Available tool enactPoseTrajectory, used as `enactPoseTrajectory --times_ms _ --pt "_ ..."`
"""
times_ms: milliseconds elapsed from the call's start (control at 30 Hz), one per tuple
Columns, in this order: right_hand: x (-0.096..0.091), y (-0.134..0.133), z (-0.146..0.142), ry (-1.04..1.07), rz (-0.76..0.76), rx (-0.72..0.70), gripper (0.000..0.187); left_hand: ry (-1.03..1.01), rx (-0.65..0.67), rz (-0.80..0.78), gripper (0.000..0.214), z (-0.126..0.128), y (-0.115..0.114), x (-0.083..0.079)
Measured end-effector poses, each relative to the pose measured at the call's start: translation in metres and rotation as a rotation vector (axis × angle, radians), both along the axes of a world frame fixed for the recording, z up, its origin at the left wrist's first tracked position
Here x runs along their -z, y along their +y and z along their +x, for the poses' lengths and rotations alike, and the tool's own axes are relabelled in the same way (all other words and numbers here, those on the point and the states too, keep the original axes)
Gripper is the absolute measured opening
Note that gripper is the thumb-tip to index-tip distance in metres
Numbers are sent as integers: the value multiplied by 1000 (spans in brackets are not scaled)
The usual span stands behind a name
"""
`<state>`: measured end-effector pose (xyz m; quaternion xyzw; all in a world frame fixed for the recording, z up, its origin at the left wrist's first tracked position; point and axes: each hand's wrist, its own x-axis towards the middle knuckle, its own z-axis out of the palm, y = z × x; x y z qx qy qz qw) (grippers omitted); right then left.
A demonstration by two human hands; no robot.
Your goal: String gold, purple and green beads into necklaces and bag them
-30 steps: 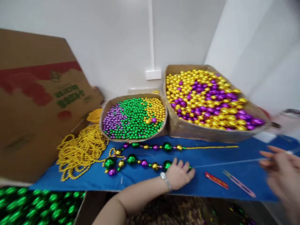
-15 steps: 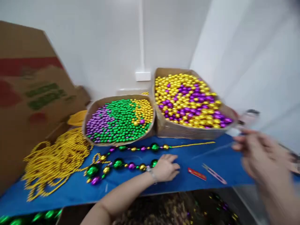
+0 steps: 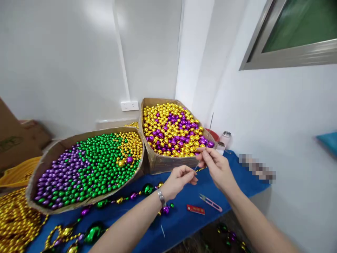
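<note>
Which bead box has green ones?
The left bead box: it holds green, purple and gold beads. The right box shows only gold and purple.

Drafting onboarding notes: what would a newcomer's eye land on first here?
Small green, purple and gold beads heaped in a box left of centre, and bigger gold and purple ones in a second box to its right. Then, right of centre, a thin rod above the right hand, with the left hand close by.
</note>
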<state>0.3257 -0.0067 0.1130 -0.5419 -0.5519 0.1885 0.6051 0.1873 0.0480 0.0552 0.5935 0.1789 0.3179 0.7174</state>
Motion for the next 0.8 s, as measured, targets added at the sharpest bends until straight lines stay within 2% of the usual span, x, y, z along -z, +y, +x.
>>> enactPoseTrajectory --times_ms 100,167,333,467,567,633,800 --pt "12 4 12 -25 -23 62 35 115 -67 42 38 -3 2 9" --pt "28 6 26 -44 -46 133 40 187 -130 43 35 -7 4 17" --pt "86 -4 86 -189 -192 352 41 204 -184 -129 32 -22 14 33" --pt "136 -29 139 -409 -427 471 20 180 -229 -219 33 -34 25 38" --pt "164 -47 166 -561 -625 464 9 163 -232 -195 29 -42 30 33" --pt "175 -55 177 -655 -732 419 12 146 -218 -206 28 -44 32 27" --pt "184 -53 187 -871 -870 320 15 195 -284 -215 30 -40 38 18"
